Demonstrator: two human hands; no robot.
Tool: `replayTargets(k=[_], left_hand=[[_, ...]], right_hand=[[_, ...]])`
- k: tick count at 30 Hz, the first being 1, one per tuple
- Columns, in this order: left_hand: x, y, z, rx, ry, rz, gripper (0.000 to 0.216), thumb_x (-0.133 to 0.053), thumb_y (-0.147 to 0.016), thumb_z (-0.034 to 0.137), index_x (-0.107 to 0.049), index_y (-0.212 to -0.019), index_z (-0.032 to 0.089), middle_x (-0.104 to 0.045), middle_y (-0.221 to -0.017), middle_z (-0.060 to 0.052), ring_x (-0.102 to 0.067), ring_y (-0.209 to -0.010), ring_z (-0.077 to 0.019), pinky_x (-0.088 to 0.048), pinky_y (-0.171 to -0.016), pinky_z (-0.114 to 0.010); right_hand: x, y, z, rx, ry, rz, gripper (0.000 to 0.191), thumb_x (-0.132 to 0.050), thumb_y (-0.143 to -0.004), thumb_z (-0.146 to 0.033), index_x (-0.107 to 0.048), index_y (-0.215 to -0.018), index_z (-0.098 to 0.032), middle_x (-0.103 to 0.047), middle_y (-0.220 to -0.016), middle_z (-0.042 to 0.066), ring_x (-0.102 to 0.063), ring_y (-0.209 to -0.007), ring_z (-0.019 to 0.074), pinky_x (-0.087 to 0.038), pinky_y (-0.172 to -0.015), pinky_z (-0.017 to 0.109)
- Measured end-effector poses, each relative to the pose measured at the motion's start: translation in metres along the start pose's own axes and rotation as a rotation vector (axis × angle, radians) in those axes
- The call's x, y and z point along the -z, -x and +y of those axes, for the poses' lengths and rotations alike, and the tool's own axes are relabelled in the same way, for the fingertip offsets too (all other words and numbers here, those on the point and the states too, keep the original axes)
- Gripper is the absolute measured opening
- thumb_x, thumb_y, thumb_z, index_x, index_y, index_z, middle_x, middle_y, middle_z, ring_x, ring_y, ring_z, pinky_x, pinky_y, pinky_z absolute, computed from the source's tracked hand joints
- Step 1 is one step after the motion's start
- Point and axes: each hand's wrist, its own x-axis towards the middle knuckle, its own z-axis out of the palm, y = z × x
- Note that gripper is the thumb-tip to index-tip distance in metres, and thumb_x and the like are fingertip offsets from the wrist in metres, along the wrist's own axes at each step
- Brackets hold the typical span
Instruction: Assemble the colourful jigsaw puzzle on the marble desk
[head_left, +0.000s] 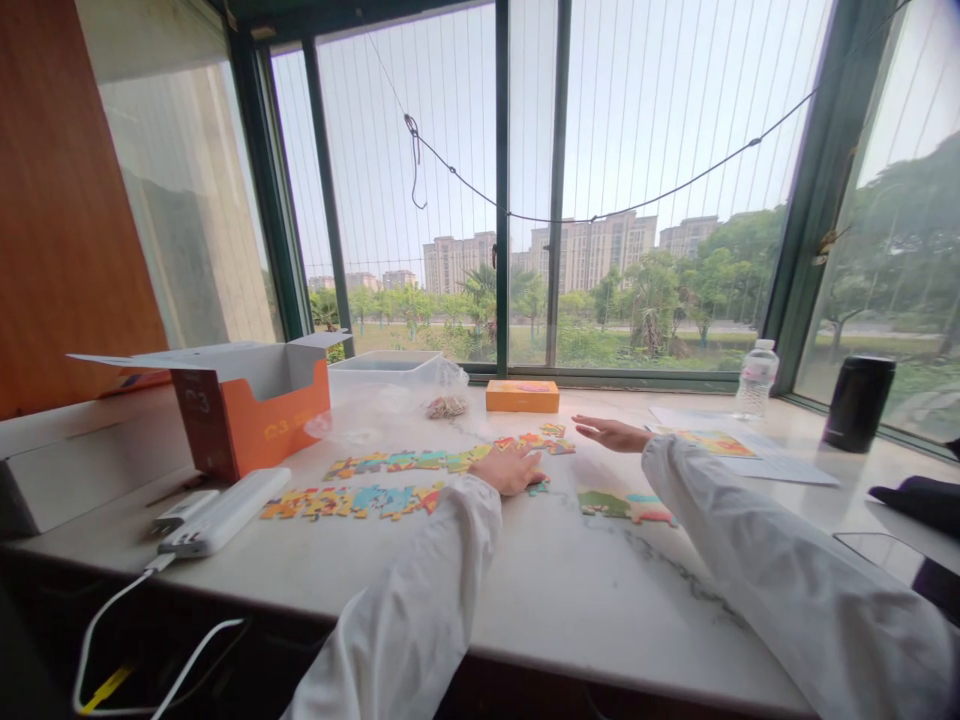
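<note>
1. We have our left hand palm down at the right end of two rows of jigsaw pieces, its fingers loosely bent beside a small teal jigsaw piece; we cannot tell whether they grip it.
2. Our right hand is held flat with its fingers stretched out and apart from any object, near a small cluster of orange and yellow jigsaw pieces.
3. The jigsaw lies on the white, grey-veined tabletop: a far row of yellow and turquoise interlocking pieces reaches our left hand, and a near row of orange, yellow and blue interlocking pieces runs up to our left sleeve.
4. To the right, a flat green and red jigsaw section lies beside our white right sleeve.
5. Behind the rows we see a clear plastic bag with small pieces in it, and a small orange rectangular box to its right.
6. On our left stand an open orange cardboard box with a grey inside and, in front of it, a white oblong power bank.
7. On our right, a colourful printed picture lies near a clear plastic bottle and a black cylindrical container.
</note>
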Motion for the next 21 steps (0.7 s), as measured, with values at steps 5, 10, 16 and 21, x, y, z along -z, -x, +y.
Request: replayTargets(k=[5,10,16,21], left_hand=[[0.004,-0.004,0.013,-0.13,0.005,0.189,0.05,-0.027,-0.101,0.047,-0.042,-0.144,0.025,-0.04,-0.153,-0.007,-0.036,-0.141,-0.0244,-0.03,-0.114,-0.043],[0.009,-0.005,0.04,-0.328,0.027,0.303,0.036,-0.038,-0.1,0.037,-0.064,-0.121,0.025,-0.06,-0.134,-0.003,-0.053,-0.125,-0.0198,-0.04,-0.107,-0.033],[0.005,0.004,0.075,-0.51,0.065,0.278,0.03,-0.047,-0.095,0.033,-0.07,-0.114,0.024,-0.07,-0.117,-0.004,-0.065,-0.102,-0.0189,-0.047,-0.092,-0.029],[0.0,0.002,0.08,-0.495,0.058,0.257,0.031,-0.048,-0.094,0.031,-0.07,-0.114,0.023,-0.071,-0.115,-0.006,-0.066,-0.102,-0.0219,-0.048,-0.089,-0.03]], right_hand=[[0.069,0.079,0.031,0.017,0.069,-0.029,0.055,-0.047,-0.092,-0.054,-0.056,-0.138,-0.025,-0.049,-0.147,0.002,-0.044,-0.136,0.0281,-0.031,-0.117,0.04],[0.105,0.18,0.064,-0.126,0.25,0.013,0.045,-0.046,-0.092,-0.039,-0.063,-0.13,-0.022,-0.061,-0.135,0.008,-0.056,-0.125,0.029,-0.042,-0.108,0.041],[0.089,0.258,0.07,-0.236,0.298,0.068,0.039,-0.047,-0.091,-0.037,-0.072,-0.117,-0.023,-0.07,-0.121,0.009,-0.063,-0.115,0.0327,-0.048,-0.099,0.041],[0.068,0.26,0.052,-0.224,0.276,0.082,0.036,-0.045,-0.093,-0.037,-0.075,-0.109,-0.026,-0.075,-0.109,0.007,-0.069,-0.1,0.0281,-0.051,-0.089,0.035]])
